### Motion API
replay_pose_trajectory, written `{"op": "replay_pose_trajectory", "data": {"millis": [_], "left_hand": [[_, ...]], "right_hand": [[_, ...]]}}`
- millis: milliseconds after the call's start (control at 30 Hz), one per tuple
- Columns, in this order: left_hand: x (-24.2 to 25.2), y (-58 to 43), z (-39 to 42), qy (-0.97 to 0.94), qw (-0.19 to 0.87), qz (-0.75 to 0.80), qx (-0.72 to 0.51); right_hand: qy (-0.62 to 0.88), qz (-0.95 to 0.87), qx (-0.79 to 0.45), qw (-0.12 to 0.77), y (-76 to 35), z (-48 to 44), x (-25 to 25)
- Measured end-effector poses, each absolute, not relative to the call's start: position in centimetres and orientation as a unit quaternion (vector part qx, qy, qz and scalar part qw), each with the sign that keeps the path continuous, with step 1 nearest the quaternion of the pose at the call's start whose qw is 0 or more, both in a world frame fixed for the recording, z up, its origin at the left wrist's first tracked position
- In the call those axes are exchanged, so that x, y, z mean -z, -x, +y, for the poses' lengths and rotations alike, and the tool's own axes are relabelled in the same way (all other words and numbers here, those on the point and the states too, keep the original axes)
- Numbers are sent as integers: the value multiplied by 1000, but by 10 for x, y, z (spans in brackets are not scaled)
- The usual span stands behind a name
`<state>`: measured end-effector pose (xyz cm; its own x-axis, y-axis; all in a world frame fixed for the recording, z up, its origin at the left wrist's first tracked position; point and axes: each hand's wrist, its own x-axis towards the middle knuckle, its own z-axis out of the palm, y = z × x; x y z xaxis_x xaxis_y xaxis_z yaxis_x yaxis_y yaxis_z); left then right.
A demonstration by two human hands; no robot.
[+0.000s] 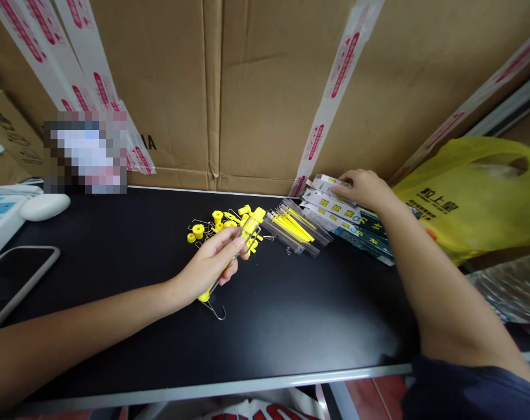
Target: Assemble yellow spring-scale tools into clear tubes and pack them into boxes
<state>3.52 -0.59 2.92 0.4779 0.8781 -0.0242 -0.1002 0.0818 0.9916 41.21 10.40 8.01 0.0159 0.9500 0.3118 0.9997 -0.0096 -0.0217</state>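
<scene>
In the middle of the table, my left hand (215,254) is closed around a spring scale (254,220) with yellow ends and a clear tube. It is tilted, and its metal hook hangs out below the hand. My right hand (365,188) has its fingers bent over the upper end of a printed narrow box (324,184) in a stack at the back right. Behind the left hand lie small yellow fittings (198,231) and wire hooks. Beside them are yellow strips (295,226), clear tubes (311,248) and small springs (288,251).
A large taped carton (256,87) stands along the table's back edge. A yellow plastic bag (470,198) is at the right. On the left are a phone (17,280), a white rounded object (45,207) and a white power strip (2,213). The table's front edge (230,386) has a grey rim.
</scene>
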Motion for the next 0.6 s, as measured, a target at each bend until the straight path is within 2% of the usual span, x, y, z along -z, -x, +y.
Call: {"op": "replay_pose_trajectory", "data": {"millis": [100,200,400,600], "left_hand": [[-33,-33,-2,-580,629,354,-379],[-42,-28,1,-600,581,369,-408],[-53,-24,3,-656,451,378,-473],[-49,-22,4,-685,404,383,-470]], "right_hand": [[721,-669,138,121,-387,91,-93],[660,-717,169,144,-342,64,-109],[450,-889,-29,78,-262,1,-110],[420,-903,-39,84,-250,-16,-104]]}}
